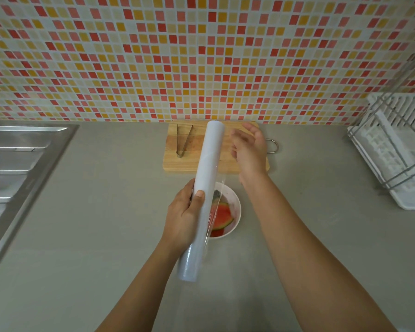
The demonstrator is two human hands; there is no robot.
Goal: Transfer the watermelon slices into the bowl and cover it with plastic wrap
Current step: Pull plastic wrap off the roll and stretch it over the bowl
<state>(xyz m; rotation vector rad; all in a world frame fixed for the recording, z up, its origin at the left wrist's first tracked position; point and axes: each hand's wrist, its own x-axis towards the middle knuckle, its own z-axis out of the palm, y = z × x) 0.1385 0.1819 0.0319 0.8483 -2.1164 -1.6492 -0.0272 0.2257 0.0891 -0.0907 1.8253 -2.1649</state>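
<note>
Item: roll of plastic wrap, white, long, held in my left hand with fingers curled round its lower half and thumb pressed on top; the roll tilted, far end over the cutting board, near end towards me. A clear flap of film hung loose off its right side. Item: my right hand, raised over the board, fingers spread and slightly bent, gripping nothing. Item: white bowl on the grey counter, partly hidden by the roll, with watermelon slices inside, not yet covered. Item: metal tongs lay on the board's left part. Item: steel sink at left; white dish rack at right.
</note>
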